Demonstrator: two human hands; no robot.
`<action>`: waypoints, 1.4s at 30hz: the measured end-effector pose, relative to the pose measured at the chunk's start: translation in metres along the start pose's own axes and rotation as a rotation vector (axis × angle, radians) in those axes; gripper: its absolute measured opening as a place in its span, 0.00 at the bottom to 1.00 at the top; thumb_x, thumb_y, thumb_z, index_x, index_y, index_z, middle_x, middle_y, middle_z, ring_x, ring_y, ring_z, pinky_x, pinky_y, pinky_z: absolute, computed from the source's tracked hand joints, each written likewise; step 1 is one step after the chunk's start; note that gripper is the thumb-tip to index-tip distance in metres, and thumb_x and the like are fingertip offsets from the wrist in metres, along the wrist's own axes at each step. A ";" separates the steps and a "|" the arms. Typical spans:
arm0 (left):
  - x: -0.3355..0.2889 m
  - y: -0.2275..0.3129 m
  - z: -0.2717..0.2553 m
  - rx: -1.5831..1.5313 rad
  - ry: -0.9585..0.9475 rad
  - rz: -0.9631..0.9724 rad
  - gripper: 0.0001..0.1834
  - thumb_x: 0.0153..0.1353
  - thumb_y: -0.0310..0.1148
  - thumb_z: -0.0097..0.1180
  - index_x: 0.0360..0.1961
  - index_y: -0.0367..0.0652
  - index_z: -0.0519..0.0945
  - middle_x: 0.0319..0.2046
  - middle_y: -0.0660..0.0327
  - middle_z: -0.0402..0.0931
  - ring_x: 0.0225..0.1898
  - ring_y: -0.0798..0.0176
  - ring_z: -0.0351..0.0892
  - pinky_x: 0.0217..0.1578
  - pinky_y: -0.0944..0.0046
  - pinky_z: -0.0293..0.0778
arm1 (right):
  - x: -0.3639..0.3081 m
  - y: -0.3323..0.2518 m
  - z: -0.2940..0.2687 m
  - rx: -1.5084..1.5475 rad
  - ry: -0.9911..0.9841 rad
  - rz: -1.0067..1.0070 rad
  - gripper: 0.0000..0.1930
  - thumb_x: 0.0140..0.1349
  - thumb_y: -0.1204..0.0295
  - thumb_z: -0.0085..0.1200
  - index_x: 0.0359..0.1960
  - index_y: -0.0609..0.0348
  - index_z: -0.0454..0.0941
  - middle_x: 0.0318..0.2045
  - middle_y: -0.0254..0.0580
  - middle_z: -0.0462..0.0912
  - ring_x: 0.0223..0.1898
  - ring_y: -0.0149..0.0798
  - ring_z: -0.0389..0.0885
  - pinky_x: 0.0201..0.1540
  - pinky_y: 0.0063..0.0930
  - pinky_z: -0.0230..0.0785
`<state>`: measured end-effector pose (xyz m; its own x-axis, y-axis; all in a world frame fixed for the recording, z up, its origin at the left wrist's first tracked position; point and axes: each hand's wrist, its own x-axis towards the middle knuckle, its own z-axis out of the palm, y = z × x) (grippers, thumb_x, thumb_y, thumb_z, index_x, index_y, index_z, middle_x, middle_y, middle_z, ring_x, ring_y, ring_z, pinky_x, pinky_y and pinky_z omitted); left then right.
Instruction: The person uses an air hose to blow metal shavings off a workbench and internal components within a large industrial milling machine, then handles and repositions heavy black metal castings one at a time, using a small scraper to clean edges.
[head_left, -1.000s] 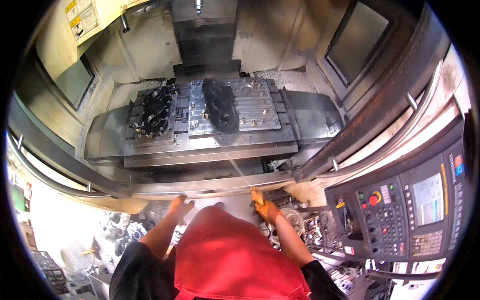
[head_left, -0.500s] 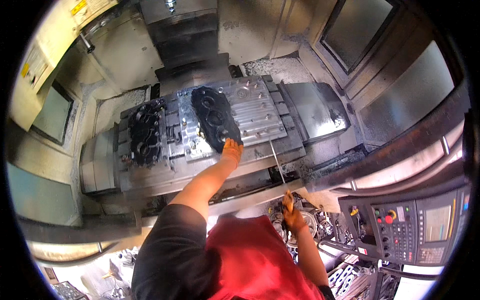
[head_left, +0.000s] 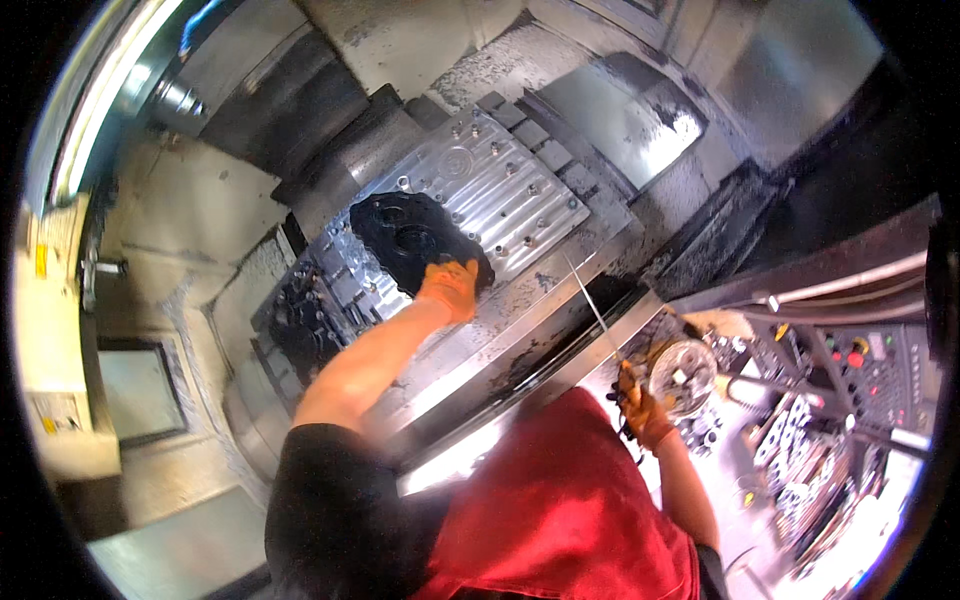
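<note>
In an orange glove, my left hand (head_left: 450, 287) grips the near end of a black flat part (head_left: 410, 238) with round recesses. The part lies on a shiny ribbed metal fixture plate (head_left: 520, 210), which is studded with bolts. My right hand (head_left: 643, 410), also gloved in orange, is closed on the handle end of a long thin metal rod tool (head_left: 590, 300). Its tip reaches the near edge of the machine table, just off the plate. The grip itself is mostly hidden by the glove. Another black part (head_left: 300, 325) of similar look sits to the left.
A machine enclosure with pale walls surrounds the table; a spindle (head_left: 180, 97) hangs at the upper left. The metal sill (head_left: 640, 318) runs before me. At the right stand a round container (head_left: 684, 375), a control panel (head_left: 880, 370) and several metal parts (head_left: 785, 450).
My view has turned and the scene now appears tilted. My left hand stays at the black part's near end; my right hand still holds the rod tool, its tip still near the plate.
</note>
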<state>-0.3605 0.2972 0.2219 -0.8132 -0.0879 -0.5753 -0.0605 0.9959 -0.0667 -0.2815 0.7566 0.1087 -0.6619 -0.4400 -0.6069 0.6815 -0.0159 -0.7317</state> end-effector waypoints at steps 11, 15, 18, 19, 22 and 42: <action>-0.008 -0.138 -0.132 -0.787 0.143 0.132 0.26 0.53 0.22 0.52 0.56 0.39 0.73 0.43 0.56 0.81 0.42 0.64 0.81 0.43 0.67 0.74 | 0.018 -0.122 0.105 -0.740 -0.317 -0.041 0.17 0.66 0.66 0.49 0.52 0.60 0.76 0.40 0.36 0.80 0.38 0.28 0.73 0.42 0.24 0.68; 0.001 -0.154 -0.148 -1.467 0.054 0.213 0.31 0.51 0.15 0.47 0.61 0.32 0.71 0.43 0.60 0.79 0.42 0.65 0.78 0.44 0.69 0.73 | 0.042 -0.103 0.117 -0.750 -0.410 -0.032 0.18 0.62 0.60 0.53 0.47 0.59 0.78 0.39 0.44 0.83 0.40 0.38 0.78 0.46 0.32 0.71; 0.019 -0.212 -0.119 -1.329 0.196 0.183 0.32 0.49 0.14 0.45 0.60 0.29 0.70 0.45 0.58 0.79 0.42 0.65 0.77 0.44 0.68 0.73 | 0.042 -0.140 0.154 -0.829 -0.251 -0.017 0.20 0.63 0.55 0.54 0.45 0.59 0.80 0.35 0.49 0.86 0.37 0.45 0.84 0.42 0.41 0.74; 0.019 -0.203 -0.126 -1.367 0.147 0.096 0.32 0.49 0.15 0.44 0.60 0.30 0.71 0.45 0.59 0.79 0.40 0.66 0.78 0.42 0.69 0.72 | 0.076 -0.090 0.141 -0.720 -0.208 0.025 0.21 0.63 0.54 0.53 0.45 0.59 0.80 0.35 0.49 0.86 0.37 0.46 0.84 0.42 0.41 0.74; 0.021 -0.230 -0.112 -1.417 0.230 0.120 0.29 0.49 0.16 0.44 0.57 0.32 0.75 0.42 0.61 0.80 0.36 0.68 0.77 0.39 0.72 0.72 | 0.097 -0.100 0.147 -0.879 -0.267 0.071 0.18 0.62 0.56 0.56 0.42 0.59 0.80 0.33 0.48 0.85 0.35 0.42 0.83 0.40 0.40 0.74; 0.019 -0.144 -0.069 -1.390 0.216 0.123 0.33 0.48 0.12 0.43 0.60 0.38 0.73 0.44 0.66 0.76 0.33 0.74 0.71 0.26 0.73 0.65 | -0.051 -0.116 0.076 -0.542 0.561 -0.448 0.18 0.59 0.71 0.52 0.51 0.62 0.75 0.47 0.57 0.81 0.47 0.52 0.82 0.48 0.39 0.72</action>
<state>-0.4072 0.1535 0.2773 -0.9185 -0.1221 -0.3760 -0.3943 0.2142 0.8937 -0.3031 0.7125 0.2482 -0.9822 0.0113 -0.1877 0.1760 0.4075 -0.8961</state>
